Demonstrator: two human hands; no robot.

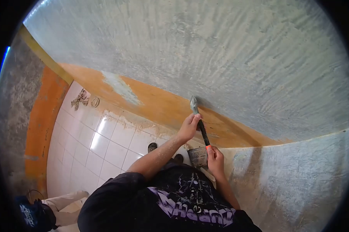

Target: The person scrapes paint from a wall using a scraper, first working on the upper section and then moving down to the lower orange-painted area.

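Both my hands are wrapped round a long black-handled tool [203, 133] with a grey metal head and an orange end. My left hand [188, 127] grips it just below the head; my right hand [215, 160] closes round the orange end. The head narrows to a point and meets the wall [174, 50] close to where the grey upper part borders the orange band [159, 94]. A pale patch [122, 89] breaks the orange to the left. The exact kind of tool I cannot tell.
A dark slatted crate [198, 156] is on the floor by my feet. Crumbs of scraped material [132, 123] line the wall's foot on white tiles [101, 154]. A crumpled cloth [80, 99] and a ring-shaped roll [95, 102] lie farther left. Another person [47, 212] is at lower left.
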